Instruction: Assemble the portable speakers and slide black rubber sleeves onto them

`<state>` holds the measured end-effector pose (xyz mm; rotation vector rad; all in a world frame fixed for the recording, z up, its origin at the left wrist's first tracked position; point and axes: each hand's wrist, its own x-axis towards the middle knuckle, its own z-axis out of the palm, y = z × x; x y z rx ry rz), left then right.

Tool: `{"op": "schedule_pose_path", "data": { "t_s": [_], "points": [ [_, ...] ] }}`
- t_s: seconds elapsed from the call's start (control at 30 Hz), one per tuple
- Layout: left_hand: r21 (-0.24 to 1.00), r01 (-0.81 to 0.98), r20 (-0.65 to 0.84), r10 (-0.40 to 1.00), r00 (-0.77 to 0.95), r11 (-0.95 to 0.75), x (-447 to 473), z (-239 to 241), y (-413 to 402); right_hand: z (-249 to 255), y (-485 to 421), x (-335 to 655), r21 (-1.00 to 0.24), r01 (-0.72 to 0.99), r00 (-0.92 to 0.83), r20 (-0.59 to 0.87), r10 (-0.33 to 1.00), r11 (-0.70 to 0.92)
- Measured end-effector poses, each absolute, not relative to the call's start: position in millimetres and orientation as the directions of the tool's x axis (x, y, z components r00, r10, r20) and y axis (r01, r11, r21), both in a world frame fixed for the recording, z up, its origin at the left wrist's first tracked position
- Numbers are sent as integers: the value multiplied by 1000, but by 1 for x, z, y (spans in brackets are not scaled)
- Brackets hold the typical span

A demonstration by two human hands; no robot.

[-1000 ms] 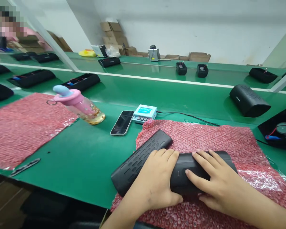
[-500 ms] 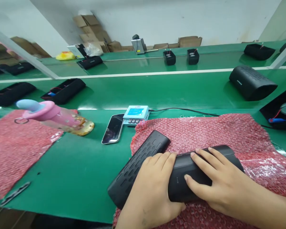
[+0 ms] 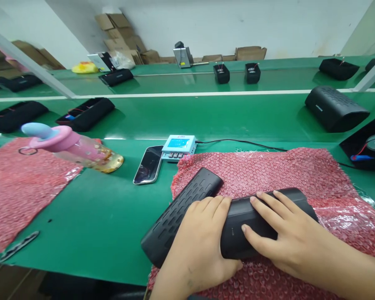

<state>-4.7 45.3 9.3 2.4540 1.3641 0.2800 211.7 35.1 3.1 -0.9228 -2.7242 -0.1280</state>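
Note:
A black speaker body [image 3: 295, 201] lies on a sheet of red bubble wrap [image 3: 268, 175] at the near edge of the green bench. My right hand [image 3: 281, 237] rests on top of it with fingers spread and pressed down. My left hand [image 3: 203, 246] cups the body's left end, fingers curled over it. A black perforated grille cover [image 3: 178, 212] lies slanted just to the left, under my left hand's knuckles and touching the body's end.
A phone [image 3: 148, 164], a small blue-screen tester [image 3: 178, 146] with a cable, and a pink bottle [image 3: 71, 146] lie behind. Another red bubble sheet [image 3: 21, 183] and a thin tool [image 3: 17, 246] sit left. Black speaker shells [image 3: 334, 109] line the belt; cardboard boxes [image 3: 121, 39] stand at the wall.
The view has swung left and down a little. Both hands stay on the speaker body in nearly the same hold; the body and grille have barely shifted.

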Motion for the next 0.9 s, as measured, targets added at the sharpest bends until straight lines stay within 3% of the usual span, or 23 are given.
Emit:
{"op": "schedule_pose_path", "data": {
  "t_s": [0.9],
  "points": [
    [389,808,-56,864,501,-443,-2,14,46,5,33,211,29,603,-773,267,575,797]
  ]
}}
